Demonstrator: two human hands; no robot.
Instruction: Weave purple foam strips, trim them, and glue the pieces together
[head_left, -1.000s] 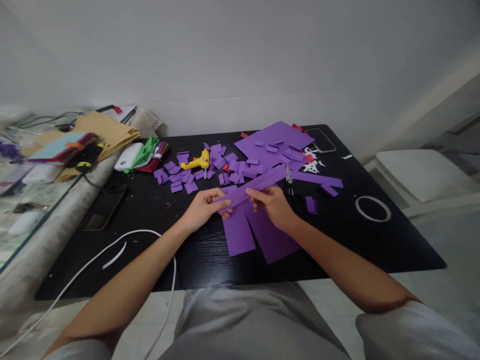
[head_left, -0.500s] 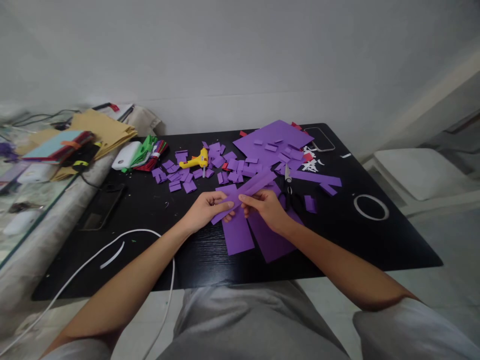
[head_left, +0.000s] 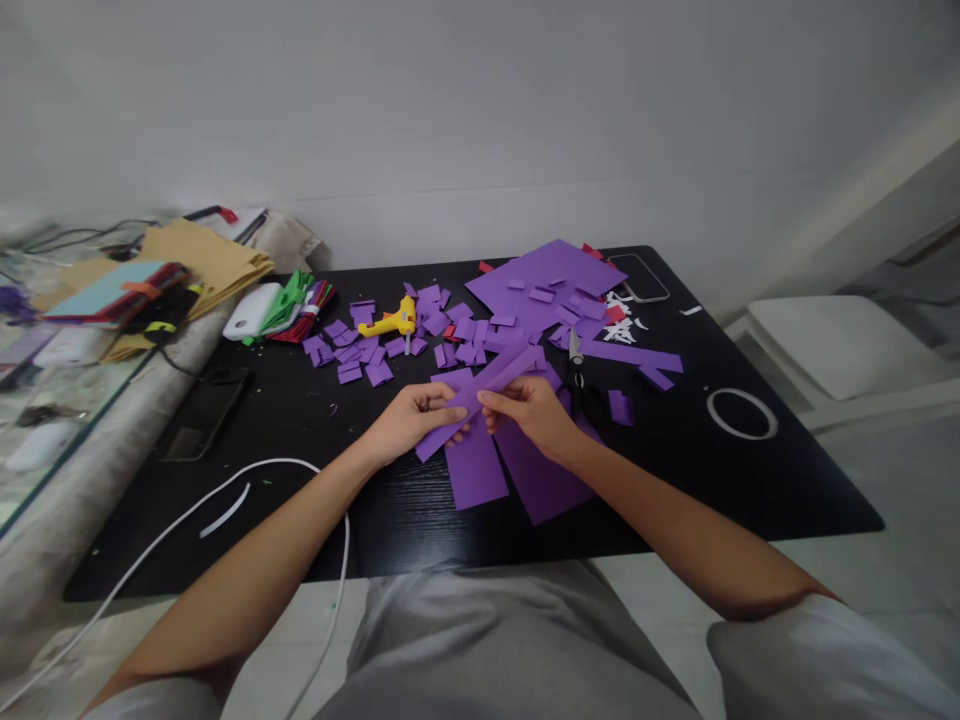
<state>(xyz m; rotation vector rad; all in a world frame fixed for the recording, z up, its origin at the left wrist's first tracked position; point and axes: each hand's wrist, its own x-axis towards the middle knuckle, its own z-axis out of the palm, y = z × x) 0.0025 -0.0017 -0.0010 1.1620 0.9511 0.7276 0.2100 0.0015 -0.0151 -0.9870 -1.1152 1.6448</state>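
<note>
A long purple paper strip slants between my two hands, above the table. My left hand pinches it near its lower left end, thumb on top. My right hand grips its right edge between thumb and fingers. Larger purple paper sheets lie on the table beneath the hands. Scissors with dark handles rest just beyond my right hand, partly over purple paper. Several small folded purple paper pieces are scattered past my left hand, around a yellow glue gun.
A black table carries white paper scraps, a tape ring and a dark phone. A white cable crosses the left front. Envelopes and folded coloured paper lie at the back left. A white chair stands right.
The purple strip has slid down and to the left through my fingers, and its upper end is now nearer my hands. Both hands stay in nearly the same place.
</note>
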